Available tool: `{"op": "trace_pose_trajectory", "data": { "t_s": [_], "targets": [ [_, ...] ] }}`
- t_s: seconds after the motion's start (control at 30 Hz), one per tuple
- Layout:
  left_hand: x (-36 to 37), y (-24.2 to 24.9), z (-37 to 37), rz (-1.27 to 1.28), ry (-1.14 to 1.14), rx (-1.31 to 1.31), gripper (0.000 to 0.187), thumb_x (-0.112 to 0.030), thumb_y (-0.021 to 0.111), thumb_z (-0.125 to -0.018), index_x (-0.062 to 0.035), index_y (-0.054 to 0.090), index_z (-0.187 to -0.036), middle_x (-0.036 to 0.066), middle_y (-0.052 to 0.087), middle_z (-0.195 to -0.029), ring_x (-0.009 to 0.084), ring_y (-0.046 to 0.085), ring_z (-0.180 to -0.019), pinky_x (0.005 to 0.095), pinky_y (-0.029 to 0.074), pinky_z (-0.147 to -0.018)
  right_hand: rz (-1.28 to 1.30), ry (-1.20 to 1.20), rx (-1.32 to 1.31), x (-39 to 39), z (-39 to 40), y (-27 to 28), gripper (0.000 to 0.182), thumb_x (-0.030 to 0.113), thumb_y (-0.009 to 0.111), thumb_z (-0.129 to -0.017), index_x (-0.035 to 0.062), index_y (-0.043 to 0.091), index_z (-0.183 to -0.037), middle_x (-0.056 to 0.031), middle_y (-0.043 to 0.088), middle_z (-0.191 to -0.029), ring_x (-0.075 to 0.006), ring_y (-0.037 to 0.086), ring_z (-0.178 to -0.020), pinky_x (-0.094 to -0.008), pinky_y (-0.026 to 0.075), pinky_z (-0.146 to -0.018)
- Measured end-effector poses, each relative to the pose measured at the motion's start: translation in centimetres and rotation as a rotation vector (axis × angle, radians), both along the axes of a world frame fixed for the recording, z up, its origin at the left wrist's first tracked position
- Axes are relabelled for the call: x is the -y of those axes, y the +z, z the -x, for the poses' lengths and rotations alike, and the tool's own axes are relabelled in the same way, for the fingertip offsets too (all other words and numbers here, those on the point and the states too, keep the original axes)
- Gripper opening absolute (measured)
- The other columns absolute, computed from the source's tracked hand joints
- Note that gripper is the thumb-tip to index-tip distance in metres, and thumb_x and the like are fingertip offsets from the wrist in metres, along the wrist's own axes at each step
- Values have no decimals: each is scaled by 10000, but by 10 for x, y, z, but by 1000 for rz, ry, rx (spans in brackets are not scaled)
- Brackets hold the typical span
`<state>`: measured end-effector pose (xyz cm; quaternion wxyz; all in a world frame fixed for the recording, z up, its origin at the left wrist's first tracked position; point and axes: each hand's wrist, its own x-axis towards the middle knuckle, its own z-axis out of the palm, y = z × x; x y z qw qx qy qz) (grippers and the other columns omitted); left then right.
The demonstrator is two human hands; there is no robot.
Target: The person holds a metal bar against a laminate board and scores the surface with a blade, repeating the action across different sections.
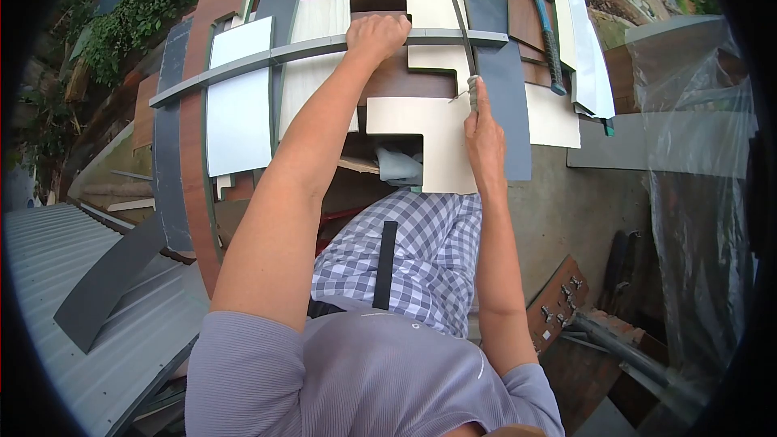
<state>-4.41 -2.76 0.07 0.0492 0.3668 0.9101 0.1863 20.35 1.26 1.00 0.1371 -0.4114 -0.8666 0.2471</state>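
Note:
A long grey bar (pixel 307 47) lies across several boards. My left hand (pixel 378 36) is closed over its middle, the fingers curled around or against it. In my right hand (pixel 485 142) is a narrow blade (pixel 460 16) with a wrapped grip, the index finger stretched along the handle. The blade points away from me and crosses the bar near its right end. Whether its edge has teeth is too small to tell. Beneath it lie a cream board (pixel 437 142) with a stepped cut-out and a dark grey board (pixel 515 125).
A hammer (pixel 548 40) with a blue-black handle rests on boards at the right. Clear plastic sheeting (pixel 680 186) hangs farther right. Corrugated metal (pixel 48 251) and a curved dark strip (pixel 105 291) are at lower left. Several metal fittings sit on a brown board (pixel 553 303) below right.

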Motion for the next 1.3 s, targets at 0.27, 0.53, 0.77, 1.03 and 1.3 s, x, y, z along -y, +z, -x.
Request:
{"op": "trace_pose_trajectory", "data": {
  "t_s": [0.27,0.53,0.77,1.03,1.3],
  "targets": [
    [0,-1,0,-52,16,8,577,-363,271,-887,5,695,-752,245,653,-836,388,635,-844,448,482,-819,-178,12,20,-28,61,-9,606,132,457,-890,266,252,-1445,-218,644,-840,-391,622,-730,-496,457,-664],
    [-1,-5,1,-65,5,-18,572,-359,276,-887,7,690,-740,241,653,-830,384,635,-837,449,482,-815,-151,40,23,-30,56,-2,605,144,466,-888,266,258,-1443,-217,648,-839,-399,620,-729,-498,459,-668],
    [2,-2,-2,-47,-10,-4,571,-361,276,-886,5,691,-750,241,653,-836,386,635,-835,451,480,-820,-73,15,73,-8,30,8,581,134,444,-886,256,293,-1433,-241,636,-851,-405,618,-755,-496,447,-681],
    [1,-6,-1,-57,-15,-19,577,-362,274,-884,15,688,-746,255,648,-832,390,636,-832,457,479,-816,-42,-2,64,37,-31,5,599,94,458,-877,250,296,-1432,-228,629,-828,-383,614,-715,-484,444,-668],
    [2,-5,-2,-69,-13,-16,581,-363,273,-884,18,687,-739,255,649,-823,392,637,-823,457,482,-814,80,-55,88,45,-44,9,603,88,461,-880,236,286,-1437,-221,630,-828,-368,614,-727,-473,445,-688]
  ]
}}
